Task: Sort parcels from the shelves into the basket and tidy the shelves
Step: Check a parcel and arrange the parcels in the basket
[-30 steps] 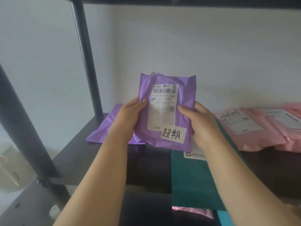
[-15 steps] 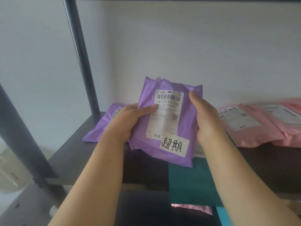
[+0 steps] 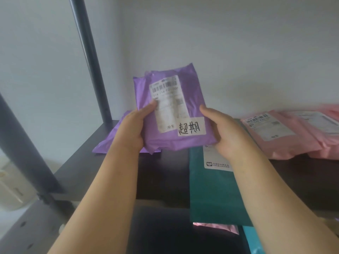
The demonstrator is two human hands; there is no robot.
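Purple parcel [image 3: 183,114] upright above shelf [image 3: 86,162]; your left grip [image 3: 131,129], right grip [image 3: 227,132] clasp its sides. Label check likely; next, locate basket.

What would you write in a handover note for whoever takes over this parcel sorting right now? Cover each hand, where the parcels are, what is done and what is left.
Hands: left hand and right hand each grip a side of the purple parcel, held upright above the shelf, label facing you.
Things: a second purple parcel lies on the shelf behind it, a green parcel overhangs the front edge, pink parcels lie at the right. No basket in view.
Done: one parcel lifted.
Left: put it in the basket, sort the rest, tidy the shelf.
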